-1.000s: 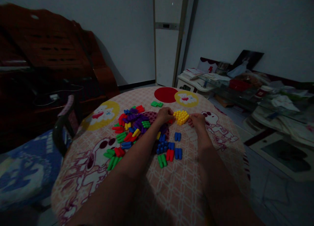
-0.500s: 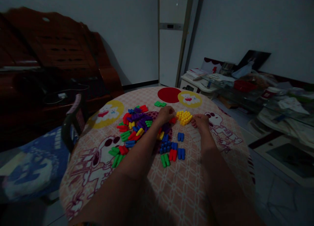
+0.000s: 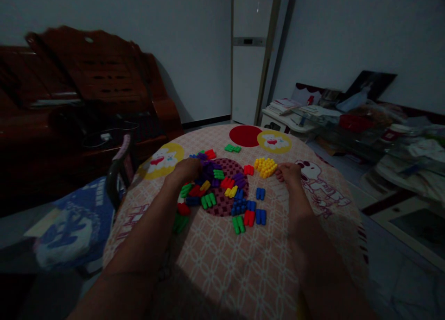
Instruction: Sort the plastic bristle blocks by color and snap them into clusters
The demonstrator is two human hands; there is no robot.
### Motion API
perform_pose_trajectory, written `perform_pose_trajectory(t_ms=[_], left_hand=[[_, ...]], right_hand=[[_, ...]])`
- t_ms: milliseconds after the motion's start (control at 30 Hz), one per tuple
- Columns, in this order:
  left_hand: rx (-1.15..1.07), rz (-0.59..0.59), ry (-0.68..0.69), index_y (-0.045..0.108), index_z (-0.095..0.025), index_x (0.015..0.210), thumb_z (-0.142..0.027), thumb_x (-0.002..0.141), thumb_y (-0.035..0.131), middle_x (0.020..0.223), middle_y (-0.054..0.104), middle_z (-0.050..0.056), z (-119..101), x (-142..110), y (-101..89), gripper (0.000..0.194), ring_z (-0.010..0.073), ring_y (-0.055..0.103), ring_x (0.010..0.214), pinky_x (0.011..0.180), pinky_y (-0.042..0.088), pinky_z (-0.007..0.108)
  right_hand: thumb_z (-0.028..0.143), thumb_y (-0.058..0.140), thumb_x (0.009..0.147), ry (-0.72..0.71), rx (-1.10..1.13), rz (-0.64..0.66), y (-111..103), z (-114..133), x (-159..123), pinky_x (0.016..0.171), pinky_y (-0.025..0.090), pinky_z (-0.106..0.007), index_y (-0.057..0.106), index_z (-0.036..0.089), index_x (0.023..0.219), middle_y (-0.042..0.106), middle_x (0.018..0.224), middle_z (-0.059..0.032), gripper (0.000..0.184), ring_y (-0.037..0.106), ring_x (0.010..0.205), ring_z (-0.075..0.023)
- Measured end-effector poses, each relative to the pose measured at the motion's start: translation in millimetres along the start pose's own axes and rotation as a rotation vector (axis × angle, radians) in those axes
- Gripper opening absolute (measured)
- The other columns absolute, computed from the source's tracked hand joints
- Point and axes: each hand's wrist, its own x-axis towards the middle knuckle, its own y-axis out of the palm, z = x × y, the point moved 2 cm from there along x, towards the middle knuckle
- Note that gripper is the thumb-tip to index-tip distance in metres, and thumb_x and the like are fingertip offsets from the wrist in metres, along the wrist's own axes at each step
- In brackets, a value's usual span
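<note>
Many small plastic building blocks lie on the round table, most of them loose. My left hand (image 3: 187, 170) is over the left side of the pile, beside the purple blocks (image 3: 207, 171); its fingertips are hidden, so its grip cannot be made out. My right hand (image 3: 289, 172) is closed, with thumb and fingers at the right edge of a joined cluster of yellow building blocks (image 3: 266, 167). A red block (image 3: 249, 170) lies just left of that cluster. Nearer to me are blue blocks (image 3: 238, 206), a red block (image 3: 249, 217) and a green block (image 3: 238, 225).
A patterned cloth (image 3: 222, 264) covers the table. One green block (image 3: 232, 148) lies apart near the far edge. A chair (image 3: 118, 172) stands at the left, with a wooden bench (image 3: 104, 70) behind. A cluttered glass-topped cabinet (image 3: 333, 130) is on the right.
My left hand has moved left, from beside the yellow cluster to the mixed pile. My right hand stays at the yellow cluster. The view has shifted slightly.
</note>
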Motion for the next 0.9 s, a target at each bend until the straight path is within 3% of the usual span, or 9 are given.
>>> perform_pose_trajectory(t_ms=[167,300,467,533,600,733,833,900], left_hand=[[0.004,-0.038,0.072,0.077,-0.019,0.106,-0.016,0.076,0.053,0.102,0.076,0.011,8.0,-2.5,15.8,0.038,0.0266,0.069,0.097,0.082,0.051,0.030],[-0.005,-0.068,0.070,0.076,-0.020,0.104,-0.017,0.075,0.055,0.104,0.076,0.012,11.6,-0.7,21.2,0.036,0.0276,0.069,0.098,0.080,0.050,0.030],[-0.193,-0.244,-0.015,0.077,-0.020,0.095,-0.028,0.073,0.064,0.093,0.077,0.009,9.2,-3.6,4.4,0.026,0.0266,0.070,0.091,0.074,0.050,0.027],[-0.323,-0.335,0.037,0.076,-0.020,0.096,-0.033,0.075,0.066,0.092,0.077,0.008,-4.8,-5.0,-7.9,0.027,0.0238,0.070,0.087,0.074,0.051,0.027],[-0.513,-0.349,0.152,0.075,-0.019,0.096,-0.034,0.076,0.067,0.089,0.077,0.006,-29.5,-2.9,-15.7,0.026,0.0191,0.070,0.081,0.073,0.051,0.025],[-0.914,-0.196,0.370,0.074,-0.014,0.092,-0.032,0.079,0.066,0.078,0.075,0.004,-96.0,14.6,-9.7,0.023,0.0137,0.066,0.064,0.062,0.052,0.023],[-1.035,-0.167,0.369,0.074,-0.012,0.087,-0.027,0.077,0.069,0.078,0.076,0.005,-134.3,33.4,2.0,0.019,0.0140,0.068,0.066,0.063,0.052,0.022],[-1.065,-0.159,0.340,0.074,-0.012,0.087,-0.026,0.078,0.069,0.079,0.076,0.006,-148.6,43.9,7.4,0.017,0.0139,0.069,0.067,0.063,0.052,0.021]], right_hand=[[0.009,0.057,0.077,-0.018,0.014,0.005,0.0,-1.4,0.5,0.030,0.035,-0.014,0.061,0.014,0.065,0.056,0.041,0.0035,0.014,0.047,0.030,-0.0071],[0.009,0.058,0.079,-0.001,0.026,0.010,0.0,-1.6,0.9,0.031,0.035,-0.014,0.060,0.014,0.066,0.056,0.041,0.0038,0.014,0.048,0.030,-0.0071],[0.009,0.058,0.080,0.004,0.043,0.014,1.2,-1.0,0.7,0.030,0.035,-0.015,0.059,0.015,0.065,0.056,0.042,0.0040,0.016,0.047,0.029,-0.0072],[0.008,0.057,0.080,0.007,0.042,0.011,1.7,-1.5,0.8,0.029,0.034,-0.015,0.059,0.015,0.065,0.055,0.041,0.0044,0.016,0.046,0.029,-0.0071],[0.009,0.056,0.080,0.016,0.039,0.007,1.8,-2.1,1.0,0.029,0.033,-0.015,0.059,0.015,0.066,0.055,0.041,0.0045,0.016,0.046,0.029,-0.0073],[0.009,0.056,0.080,0.015,0.038,0.016,1.0,-1.3,-0.5,0.030,0.035,-0.015,0.060,0.014,0.067,0.056,0.041,0.0041,0.014,0.047,0.029,-0.0074],[0.008,0.055,0.079,0.005,0.038,0.017,0.4,0.7,-2.2,0.030,0.035,-0.015,0.059,0.014,0.065,0.056,0.041,0.0036,0.016,0.046,0.029,-0.0071],[0.007,0.055,0.078,0.004,0.026,0.013,0.4,1.5,-2.0,0.029,0.034,-0.014,0.059,0.014,0.064,0.055,0.041,0.0036,0.017,0.046,0.029,-0.0070]])
